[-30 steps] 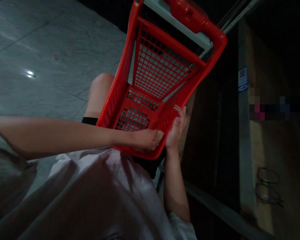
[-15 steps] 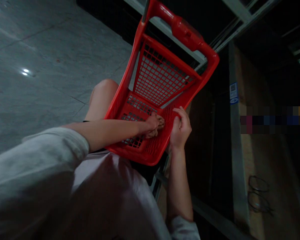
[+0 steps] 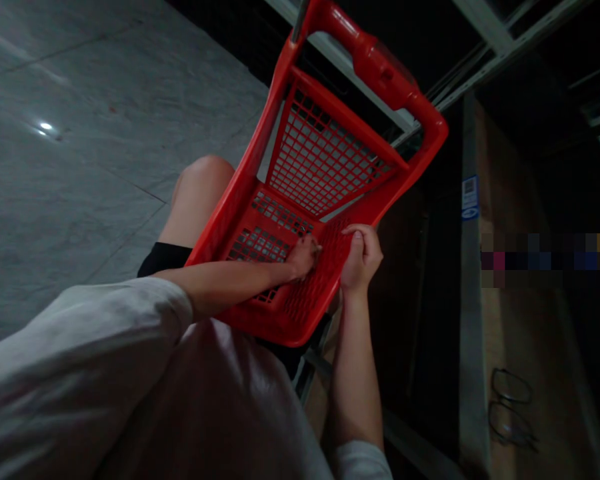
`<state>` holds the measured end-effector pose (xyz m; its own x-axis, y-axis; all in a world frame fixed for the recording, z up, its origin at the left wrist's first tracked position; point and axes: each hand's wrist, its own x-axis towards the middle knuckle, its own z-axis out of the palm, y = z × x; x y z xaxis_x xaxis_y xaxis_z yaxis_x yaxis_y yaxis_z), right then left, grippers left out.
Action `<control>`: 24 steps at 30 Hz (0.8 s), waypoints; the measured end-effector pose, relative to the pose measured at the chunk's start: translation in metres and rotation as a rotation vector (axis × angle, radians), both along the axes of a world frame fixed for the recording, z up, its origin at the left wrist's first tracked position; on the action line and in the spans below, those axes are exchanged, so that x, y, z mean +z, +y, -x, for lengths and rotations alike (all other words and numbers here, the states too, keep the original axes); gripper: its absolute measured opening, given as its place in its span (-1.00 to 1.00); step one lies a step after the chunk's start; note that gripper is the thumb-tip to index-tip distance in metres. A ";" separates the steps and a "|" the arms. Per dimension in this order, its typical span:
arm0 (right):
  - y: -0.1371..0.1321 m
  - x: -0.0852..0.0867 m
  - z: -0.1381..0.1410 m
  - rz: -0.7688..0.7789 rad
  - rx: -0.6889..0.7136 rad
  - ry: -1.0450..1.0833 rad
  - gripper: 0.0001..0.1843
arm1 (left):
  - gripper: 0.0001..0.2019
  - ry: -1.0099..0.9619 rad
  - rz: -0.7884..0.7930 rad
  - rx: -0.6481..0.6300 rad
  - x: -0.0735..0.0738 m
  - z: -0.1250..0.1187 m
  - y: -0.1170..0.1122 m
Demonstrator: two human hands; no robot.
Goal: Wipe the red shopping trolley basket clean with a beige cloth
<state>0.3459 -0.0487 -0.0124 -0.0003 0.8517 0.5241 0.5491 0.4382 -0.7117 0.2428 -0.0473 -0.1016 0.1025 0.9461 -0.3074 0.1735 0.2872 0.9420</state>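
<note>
A red plastic shopping basket (image 3: pixel 325 150) with mesh walls and a thick handle bar at its far end rests tilted against my bare knee. My left hand (image 3: pixel 304 257) reaches down inside it, fingers curled against the mesh floor near the right wall; whether it holds anything is hidden. My right hand (image 3: pixel 363 257) is closed round the basket's right rim, fingers over the top edge. Nothing else shows inside the basket.
A pale stone tile floor (image 3: pixel 80 133) spreads to the left. Dark metal shelving (image 3: pixel 473 287) with a small label runs along the right, with brown cartons behind it and a coil of wire (image 3: pixel 513 407) low on the right.
My left hand has gone from the basket's near rim down to its floor. My right hand has closed more firmly over the right rim. The view has shifted a little.
</note>
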 end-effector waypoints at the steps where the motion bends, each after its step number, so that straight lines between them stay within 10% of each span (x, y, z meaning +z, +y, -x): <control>1: 0.000 0.001 0.001 -0.002 0.005 0.008 -0.71 | -0.85 -0.011 -0.017 0.037 0.011 -0.006 0.006; 6: 0.004 -0.003 0.006 -0.061 0.001 0.208 -0.73 | -0.78 -0.251 -0.128 0.013 0.048 -0.023 0.015; 14: 0.004 -0.008 0.005 -0.086 -0.007 0.310 -0.68 | -0.81 0.185 0.061 -0.215 0.000 0.011 -0.007; 21: 0.005 -0.007 0.008 -0.075 -0.054 0.333 -0.67 | -0.70 -0.266 -0.071 0.031 0.065 -0.013 -0.011; 24: 0.006 -0.008 0.007 -0.083 -0.056 0.337 -0.69 | -0.75 -0.174 -0.181 -0.113 0.076 0.001 -0.030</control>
